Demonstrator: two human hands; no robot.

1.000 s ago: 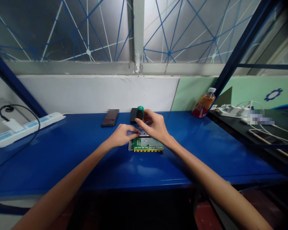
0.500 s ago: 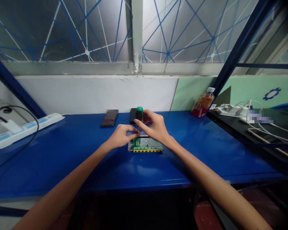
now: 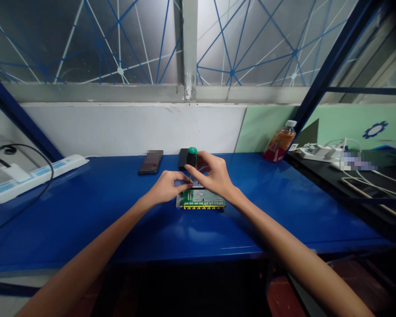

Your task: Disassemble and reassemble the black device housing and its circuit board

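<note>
My right hand [image 3: 214, 172] grips a screwdriver [image 3: 192, 156] by its green and black handle, which stands upright with the thin shaft pointing down. Thumb and forefinger of my left hand [image 3: 167, 186] pinch together beside the low end of that shaft; whatever is between them is too small to make out. Beneath both hands lies a green circuit board [image 3: 203, 201] with a row of yellow-edged connectors along its near side. A grey metal plate shows at its left edge. The far part of the board is hidden by my hands.
Behind my hands sits a black box-like object [image 3: 183, 159]. A phone [image 3: 151, 162] lies to the left on the blue table [image 3: 145, 237]. At far left is a white power strip [image 3: 39, 177] with a black cable. A drink bottle [image 3: 280, 141] leans at the back right, near cables on a black surface.
The hands, screwdriver and board keep almost the same places. The view has shifted very slightly.
</note>
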